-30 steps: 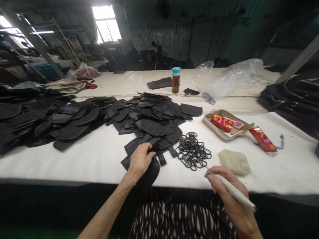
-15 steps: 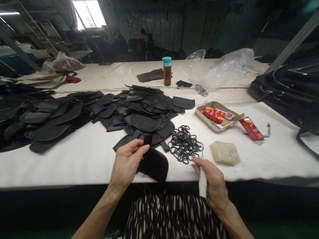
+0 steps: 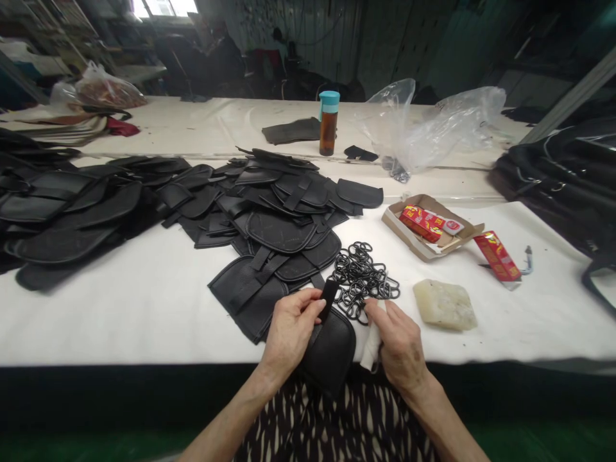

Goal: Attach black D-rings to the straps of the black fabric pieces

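Note:
My left hand (image 3: 294, 330) pinches the narrow strap (image 3: 328, 299) of a black leather flap (image 3: 332, 353), whose rounded body hangs over the table's front edge. Close beside it, my right hand (image 3: 400, 343) is closed around a tool with a white-wrapped handle (image 3: 371, 346), probably an awl; its thin tip is hard to make out against the rings. The right fingertips are at the near edge of a heap of black metal D-rings (image 3: 359, 273). Whether they also grip a ring I cannot tell. Behind my left hand lies a pile of similar black flaps (image 3: 282, 231).
Right of the rings sits a yellowish wax-like block (image 3: 445, 305). Beyond it are a cardboard tray (image 3: 409, 240) with red packets and a loose red box (image 3: 498, 256). A bottle (image 3: 328, 128) and clear plastic bags (image 3: 443, 131) stand farther back. A black bag (image 3: 563, 173) lies at right.
My left hand has carried the flap rightward, close to the rings and my right hand. The right hand has shifted slightly left, and the tool's handle is tilted more. The camera view has shifted down.

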The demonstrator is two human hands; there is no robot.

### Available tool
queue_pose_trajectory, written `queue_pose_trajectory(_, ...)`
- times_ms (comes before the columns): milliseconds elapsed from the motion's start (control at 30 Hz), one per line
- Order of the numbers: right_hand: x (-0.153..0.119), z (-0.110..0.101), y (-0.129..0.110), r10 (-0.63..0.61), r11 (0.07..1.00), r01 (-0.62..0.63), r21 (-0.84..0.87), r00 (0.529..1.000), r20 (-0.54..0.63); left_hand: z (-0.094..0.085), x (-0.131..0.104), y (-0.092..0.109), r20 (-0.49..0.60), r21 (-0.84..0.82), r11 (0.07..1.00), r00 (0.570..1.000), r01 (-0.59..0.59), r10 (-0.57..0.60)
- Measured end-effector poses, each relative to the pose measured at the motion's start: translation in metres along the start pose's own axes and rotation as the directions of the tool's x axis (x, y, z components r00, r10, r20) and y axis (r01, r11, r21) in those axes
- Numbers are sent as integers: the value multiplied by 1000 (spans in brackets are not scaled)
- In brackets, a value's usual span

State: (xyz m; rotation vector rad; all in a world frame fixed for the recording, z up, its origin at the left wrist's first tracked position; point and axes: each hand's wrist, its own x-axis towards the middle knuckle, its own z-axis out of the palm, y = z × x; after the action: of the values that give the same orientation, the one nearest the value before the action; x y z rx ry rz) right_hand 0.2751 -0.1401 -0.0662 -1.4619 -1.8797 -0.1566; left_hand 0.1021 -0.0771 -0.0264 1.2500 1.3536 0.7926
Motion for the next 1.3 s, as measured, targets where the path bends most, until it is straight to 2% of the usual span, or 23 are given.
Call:
queue_pose_trajectory(133, 4, -1, 0, 33, 997, -26, 78, 996, -89, -4, 0, 0, 26, 14, 999, 999, 33, -34)
queue_pose_trajectory(300, 25, 7, -9, 104, 983, -73, 170, 978, -181, -7, 1, -3, 30, 18, 999, 999, 41, -41)
queue_pose_trajectory(500, 41, 21, -17, 49, 985, -11, 173, 974, -220, -8, 0, -8, 77, -3, 1000, 997, -3, 4)
queue_pose_trajectory(700, 44, 23, -22, -85, 972, 121, 202, 980, -179, -9, 0, -6, 89, -37, 999, 996, -10, 13)
queue_pose_trajectory(900, 41, 24, -21, -134, 957, 180, 227, 970, -202, -10, 2, -3, 120, -98, 993, 992, 59, -47)
queue_pose_trajectory(1200, 31, 24, -33, -124, 959, 150, 242, 985, -120, -8, -1, -9, 96, -288, 957, 995, 35, -8)
queue_pose_trajectory(1300, 27, 26, -36, -83, 957, 107, 271, 992, -98, -8, -1, -8, 86, -268, 962, 996, 58, -36)
